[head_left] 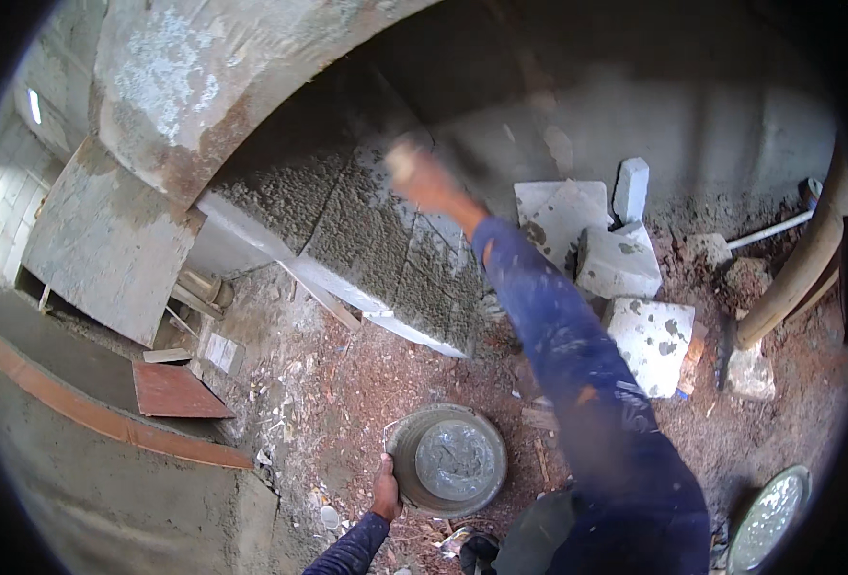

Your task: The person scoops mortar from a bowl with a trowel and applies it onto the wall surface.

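Observation:
My left hand (386,490) is closed at the left side of a round bucket (496,441), where its thin handle meets the rim. Wet grey mortar (453,462) lies in the bottom of the bucket. My right arm stretches far forward in a dark blue sleeve. Motion smears my right hand (429,179), so its fingers and anything in them cannot be made out. It is above a slab of pale blocks (424,337) coated with rough wet mortar (357,225), close to the grey plastered wall (635,125).
Several pale blocks (649,345) with mortar spots stand right of my arm. A wooden post (807,249) and a white pipe (774,232) are farther right. A round basin (771,517) lies lower right. Boards (108,240) lean at left, above a reddish tile (180,390). Rubble covers the ground.

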Demonstrator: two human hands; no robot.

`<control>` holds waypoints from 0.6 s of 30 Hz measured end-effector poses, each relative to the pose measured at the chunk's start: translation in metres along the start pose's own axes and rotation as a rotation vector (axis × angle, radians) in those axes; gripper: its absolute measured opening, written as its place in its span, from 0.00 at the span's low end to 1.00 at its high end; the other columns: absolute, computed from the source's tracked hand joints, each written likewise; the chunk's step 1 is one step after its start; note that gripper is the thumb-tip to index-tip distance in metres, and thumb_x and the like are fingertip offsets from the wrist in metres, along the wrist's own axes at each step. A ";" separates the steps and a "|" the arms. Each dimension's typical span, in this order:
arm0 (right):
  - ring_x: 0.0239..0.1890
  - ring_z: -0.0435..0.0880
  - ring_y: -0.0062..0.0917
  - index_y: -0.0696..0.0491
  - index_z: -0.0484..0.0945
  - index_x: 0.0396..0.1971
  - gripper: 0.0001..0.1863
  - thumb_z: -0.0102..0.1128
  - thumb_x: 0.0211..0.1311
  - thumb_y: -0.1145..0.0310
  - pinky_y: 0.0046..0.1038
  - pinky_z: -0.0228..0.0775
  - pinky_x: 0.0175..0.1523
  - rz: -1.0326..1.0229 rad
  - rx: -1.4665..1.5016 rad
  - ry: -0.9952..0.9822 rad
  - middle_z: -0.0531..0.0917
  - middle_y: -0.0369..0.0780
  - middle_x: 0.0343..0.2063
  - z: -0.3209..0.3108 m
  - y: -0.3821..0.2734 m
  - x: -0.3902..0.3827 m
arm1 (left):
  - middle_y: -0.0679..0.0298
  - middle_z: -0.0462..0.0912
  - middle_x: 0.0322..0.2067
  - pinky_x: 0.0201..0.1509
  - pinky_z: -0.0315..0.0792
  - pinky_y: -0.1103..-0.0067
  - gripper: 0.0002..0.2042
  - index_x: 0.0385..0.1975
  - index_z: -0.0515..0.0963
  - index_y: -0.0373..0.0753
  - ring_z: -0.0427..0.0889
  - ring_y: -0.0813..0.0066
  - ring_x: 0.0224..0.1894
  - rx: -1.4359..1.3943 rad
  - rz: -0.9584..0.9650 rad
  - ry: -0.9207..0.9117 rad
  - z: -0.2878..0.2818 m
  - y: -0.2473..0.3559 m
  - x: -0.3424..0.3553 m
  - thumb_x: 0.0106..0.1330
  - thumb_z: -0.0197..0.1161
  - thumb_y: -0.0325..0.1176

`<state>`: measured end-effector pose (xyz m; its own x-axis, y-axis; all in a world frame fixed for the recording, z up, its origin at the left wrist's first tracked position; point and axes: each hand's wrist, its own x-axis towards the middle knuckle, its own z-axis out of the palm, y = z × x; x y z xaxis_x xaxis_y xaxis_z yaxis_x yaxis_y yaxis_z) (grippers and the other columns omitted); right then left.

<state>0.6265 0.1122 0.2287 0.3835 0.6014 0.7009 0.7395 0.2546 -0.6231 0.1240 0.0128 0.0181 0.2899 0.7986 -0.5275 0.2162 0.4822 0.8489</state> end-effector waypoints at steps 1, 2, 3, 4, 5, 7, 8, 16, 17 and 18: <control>0.36 0.79 0.36 0.55 0.72 0.37 0.12 0.55 0.57 0.64 0.40 0.72 0.41 -0.225 0.146 -0.229 0.78 0.44 0.34 0.013 -0.052 -0.023 | 0.57 0.73 0.58 0.64 0.66 0.70 0.29 0.61 0.66 0.33 0.74 0.65 0.57 -0.039 0.016 0.004 -0.018 -0.011 0.000 0.75 0.42 0.53; 0.33 0.78 0.38 0.53 0.71 0.38 0.12 0.55 0.57 0.65 0.40 0.71 0.38 -0.351 0.254 -0.291 0.76 0.45 0.33 0.015 -0.107 -0.065 | 0.57 0.73 0.58 0.64 0.66 0.70 0.29 0.61 0.66 0.33 0.74 0.65 0.57 -0.054 0.003 0.017 -0.022 -0.012 -0.003 0.75 0.42 0.53; 0.36 0.78 0.40 0.55 0.69 0.39 0.13 0.55 0.59 0.65 0.42 0.70 0.41 -0.380 0.395 -0.492 0.76 0.48 0.35 -0.003 -0.127 -0.110 | 0.57 0.73 0.58 0.64 0.65 0.70 0.29 0.61 0.66 0.33 0.73 0.65 0.57 -0.079 0.055 -0.038 -0.016 -0.008 -0.007 0.75 0.41 0.53; 0.41 0.79 0.43 0.56 0.69 0.39 0.12 0.54 0.60 0.65 0.43 0.69 0.44 -0.184 0.410 -0.659 0.75 0.51 0.38 -0.022 -0.144 -0.156 | 0.58 0.73 0.58 0.65 0.64 0.70 0.29 0.62 0.66 0.33 0.73 0.65 0.58 -0.095 0.081 -0.105 -0.009 -0.008 -0.013 0.75 0.41 0.54; 0.41 0.79 0.44 0.57 0.69 0.38 0.12 0.54 0.60 0.66 0.44 0.70 0.44 -0.177 0.480 -0.624 0.76 0.51 0.37 -0.025 -0.146 -0.201 | 0.58 0.72 0.59 0.65 0.64 0.71 0.29 0.62 0.65 0.33 0.73 0.66 0.58 -0.075 0.069 -0.136 -0.007 -0.005 -0.012 0.75 0.40 0.53; 0.42 0.80 0.45 0.57 0.70 0.38 0.11 0.54 0.60 0.67 0.44 0.70 0.44 -0.142 0.586 -0.633 0.77 0.51 0.37 -0.026 -0.139 -0.273 | 0.59 0.72 0.59 0.66 0.63 0.71 0.29 0.63 0.65 0.33 0.72 0.66 0.59 -0.076 0.063 -0.144 -0.005 -0.007 -0.002 0.75 0.40 0.52; 0.40 0.81 0.45 0.59 0.71 0.38 0.12 0.55 0.58 0.68 0.43 0.72 0.42 -0.099 0.447 -0.682 0.78 0.51 0.34 -0.015 -0.124 -0.311 | 0.59 0.72 0.59 0.66 0.63 0.71 0.28 0.63 0.65 0.33 0.72 0.66 0.59 -0.086 0.062 -0.130 -0.007 -0.011 0.003 0.76 0.40 0.52; 0.30 0.82 0.48 0.65 0.77 0.31 0.13 0.54 0.53 0.69 0.45 0.75 0.40 -0.075 -0.052 -0.995 0.81 0.53 0.26 0.017 -0.105 -0.371 | 0.56 0.73 0.55 0.60 0.66 0.71 0.29 0.60 0.68 0.29 0.71 0.68 0.54 -0.035 0.103 0.066 0.019 -0.003 0.006 0.74 0.47 0.51; 0.39 0.80 0.48 0.66 0.74 0.40 0.17 0.52 0.58 0.66 0.44 0.73 0.47 0.136 -0.047 -1.198 0.79 0.56 0.36 0.020 -0.105 -0.364 | 0.54 0.72 0.57 0.61 0.65 0.71 0.28 0.61 0.67 0.29 0.70 0.67 0.56 -0.035 0.096 0.089 0.029 0.003 0.001 0.74 0.47 0.49; 0.49 0.78 0.49 0.67 0.71 0.49 0.22 0.50 0.63 0.64 0.43 0.71 0.54 0.343 -0.048 -1.383 0.78 0.58 0.46 0.024 -0.103 -0.355 | 0.53 0.70 0.59 0.63 0.64 0.71 0.28 0.62 0.65 0.29 0.69 0.66 0.58 -0.032 0.105 0.112 0.036 0.009 0.000 0.74 0.47 0.48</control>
<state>0.4004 -0.1091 0.0360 -0.2744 0.8770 -0.3946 0.7505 -0.0613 -0.6580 0.1596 0.0040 0.0242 0.2028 0.8796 -0.4303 0.1595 0.4039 0.9008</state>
